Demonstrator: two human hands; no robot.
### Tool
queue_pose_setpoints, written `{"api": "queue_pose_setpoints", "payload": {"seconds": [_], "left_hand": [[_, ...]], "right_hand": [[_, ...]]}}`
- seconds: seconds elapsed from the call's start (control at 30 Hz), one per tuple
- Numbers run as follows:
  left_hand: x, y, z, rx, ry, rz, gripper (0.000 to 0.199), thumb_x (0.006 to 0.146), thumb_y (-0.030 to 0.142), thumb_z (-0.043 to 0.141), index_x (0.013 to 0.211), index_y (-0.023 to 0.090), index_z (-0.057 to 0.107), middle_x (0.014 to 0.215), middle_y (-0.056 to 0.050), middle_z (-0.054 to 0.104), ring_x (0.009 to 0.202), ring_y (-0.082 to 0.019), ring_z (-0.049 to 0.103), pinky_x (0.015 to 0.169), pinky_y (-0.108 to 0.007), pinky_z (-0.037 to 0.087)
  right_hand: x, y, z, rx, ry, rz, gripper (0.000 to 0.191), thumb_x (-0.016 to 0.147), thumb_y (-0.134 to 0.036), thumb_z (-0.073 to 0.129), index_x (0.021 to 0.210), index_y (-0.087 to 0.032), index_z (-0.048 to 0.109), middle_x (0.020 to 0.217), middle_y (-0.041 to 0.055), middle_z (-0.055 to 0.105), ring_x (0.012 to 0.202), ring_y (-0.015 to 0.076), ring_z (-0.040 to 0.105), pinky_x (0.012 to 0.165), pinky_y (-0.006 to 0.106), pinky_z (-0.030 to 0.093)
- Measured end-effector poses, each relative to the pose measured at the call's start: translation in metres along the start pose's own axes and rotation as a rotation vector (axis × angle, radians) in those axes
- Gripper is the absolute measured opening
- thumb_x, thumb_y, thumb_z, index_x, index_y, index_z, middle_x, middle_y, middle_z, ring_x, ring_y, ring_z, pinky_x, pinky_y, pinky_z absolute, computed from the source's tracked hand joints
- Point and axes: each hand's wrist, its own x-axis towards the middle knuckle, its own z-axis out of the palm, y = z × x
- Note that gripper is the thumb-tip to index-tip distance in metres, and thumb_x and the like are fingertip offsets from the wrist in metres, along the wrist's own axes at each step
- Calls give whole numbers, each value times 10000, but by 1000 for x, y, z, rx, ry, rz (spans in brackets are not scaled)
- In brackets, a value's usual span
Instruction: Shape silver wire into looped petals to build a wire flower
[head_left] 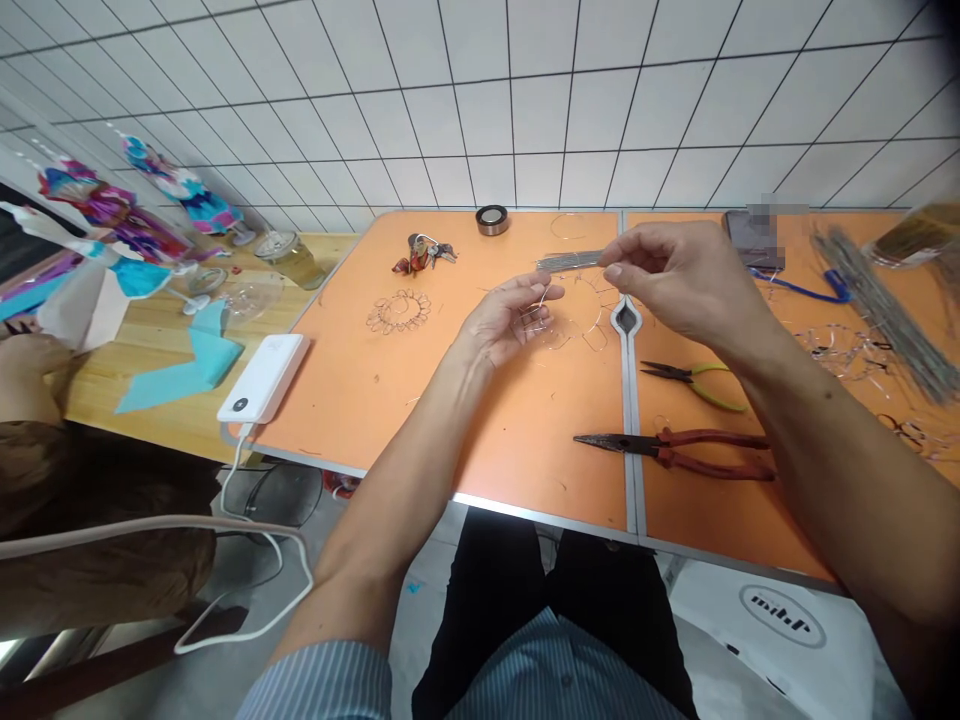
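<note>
Over the middle of the orange table (465, 400), my left hand (506, 315) is turned palm up, its fingers curled around a thin bent wire (543, 296). My right hand (671, 275) is to its right, thumb and forefinger pinched together; anything between them is too fine to make out. Just beyond both hands lies a small bundle of straight grey wires (568, 262), its right end near my right fingertips. Looped thin wire (592, 335) shows faintly below the hands. A ring of wire loops (399, 312) rests on the table to the left.
Red-handled pliers (675, 450) and smaller yellow-handled pliers (697, 380) lie near my right forearm. A roll of tape (492, 220), keys (427, 253), a white power bank (264, 378) and a long wire bundle (892, 310) are around. A co-worker's hand (34, 360) is at far left.
</note>
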Motion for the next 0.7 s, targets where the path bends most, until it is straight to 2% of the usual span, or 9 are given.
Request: {"api": "queue_pose_setpoints", "payload": {"seconds": [0.23,0.47,0.6,0.7], "left_hand": [[-1,-6,0,71,-61,-26,80,987,140,794,1039,200,789,1068,-59,859,700,-97,675,781,-280,602],[-6,-5,4,32,-70,-73,80,997,111,752,1022,185,768,978,-43,853,650,-84,666,682,-244,582],[-7,-3,5,10,-62,-64,101,964,111,777,1038,177,758,955,-31,856,636,-73,671,685,-224,592],[-7,-3,5,-15,-56,-59,117,960,101,779,1047,174,747,930,-20,854,624,-66,674,678,-209,589]], "right_hand": [[0,-3,-3,154,-70,46,201,892,-72,892,884,-261,825,848,50,685,808,219,614,700,369,445],[1,-1,2,35,-69,16,157,984,-119,817,891,-244,834,825,50,754,788,212,646,741,397,481],[2,4,4,26,-45,-27,144,945,-115,837,880,-243,840,775,22,762,729,202,650,713,407,484],[1,7,5,69,-50,-57,91,922,-206,904,876,-251,839,758,11,751,721,203,652,717,410,527]]}}
